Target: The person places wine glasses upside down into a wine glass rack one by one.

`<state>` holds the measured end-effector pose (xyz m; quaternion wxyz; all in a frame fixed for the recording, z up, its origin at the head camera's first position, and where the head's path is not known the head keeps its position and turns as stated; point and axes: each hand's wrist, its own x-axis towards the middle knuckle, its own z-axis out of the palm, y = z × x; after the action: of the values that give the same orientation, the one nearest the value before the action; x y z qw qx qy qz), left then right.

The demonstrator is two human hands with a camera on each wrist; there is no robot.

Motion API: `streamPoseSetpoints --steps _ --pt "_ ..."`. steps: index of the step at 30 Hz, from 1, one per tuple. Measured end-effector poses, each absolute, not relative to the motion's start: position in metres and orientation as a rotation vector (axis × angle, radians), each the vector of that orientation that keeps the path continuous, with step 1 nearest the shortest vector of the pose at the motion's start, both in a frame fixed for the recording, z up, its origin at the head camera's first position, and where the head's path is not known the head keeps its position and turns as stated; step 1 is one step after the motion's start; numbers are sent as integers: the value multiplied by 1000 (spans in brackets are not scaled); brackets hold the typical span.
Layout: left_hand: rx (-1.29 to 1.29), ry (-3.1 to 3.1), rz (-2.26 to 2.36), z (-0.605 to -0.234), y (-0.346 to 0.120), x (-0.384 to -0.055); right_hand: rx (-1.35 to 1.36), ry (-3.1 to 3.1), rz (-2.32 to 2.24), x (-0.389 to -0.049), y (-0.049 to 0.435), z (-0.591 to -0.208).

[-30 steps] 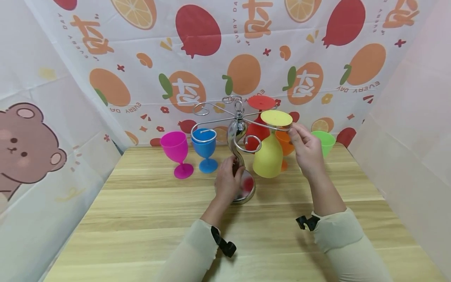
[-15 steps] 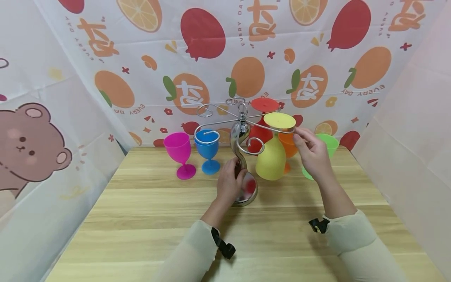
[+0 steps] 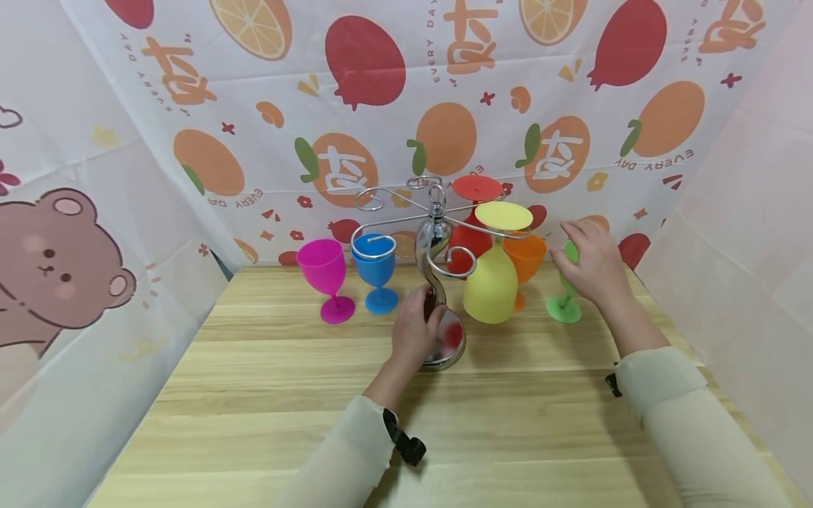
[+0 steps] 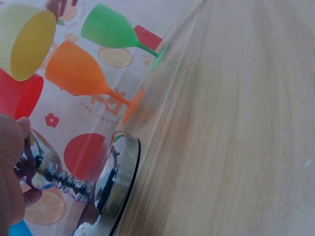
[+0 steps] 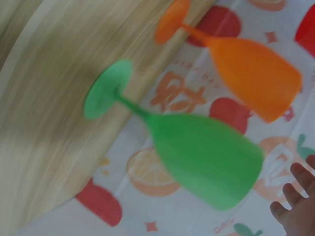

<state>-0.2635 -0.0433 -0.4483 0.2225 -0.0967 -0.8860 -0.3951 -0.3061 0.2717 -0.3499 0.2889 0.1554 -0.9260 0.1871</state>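
Backdrop cloth point(image 3: 387, 127) printed with fruit, hung behind and at the sides. Wooden table point(image 3: 254, 395) below it, light grain. Metal stand point(image 3: 422, 243) upright near the table's middle: round shiny base, twisted stem, curled arms at the top. Pale sleeves point(image 3: 692, 416) on both forearms. Six cups, all stemmed. Yellow cup point(image 3: 490, 286) hangs upside down from an arm of the stand on the right side, foot uppermost; red cup point(image 3: 468, 243) behind it, likewise inverted with its foot at arm level. Pink cup point(image 3: 322, 267) and blue cup point(image 3: 375, 262) upright on the table to the left, a curled arm overlapping the blue one's rim in the head view. Orange cup point(image 3: 526, 257) upright behind the yellow; green cup point(image 5: 206, 155) upright at the far right. Left hand point(image 3: 414, 326) grips the stem just above the base, fingers and thumb bent round it, narrow. Right hand point(image 3: 592, 262) holds nothing; fingers extended and spread, thumb well apart from them. It is near the green cup's bowl and hides part of it in the head view; the right wrist view shows a gap between fingertips and rim. Black straps point(image 3: 403, 439) at the cuffs.
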Motion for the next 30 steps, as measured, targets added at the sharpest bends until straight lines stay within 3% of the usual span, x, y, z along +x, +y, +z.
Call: streamPoseSetpoints --steps 9,30 --pt "-244 -2483 -1116 -450 -43 -262 323 -2721 228 -321 292 -357" --pt "-270 -2486 -1115 -450 -46 -263 187 -2944 189 -339 297 -374"
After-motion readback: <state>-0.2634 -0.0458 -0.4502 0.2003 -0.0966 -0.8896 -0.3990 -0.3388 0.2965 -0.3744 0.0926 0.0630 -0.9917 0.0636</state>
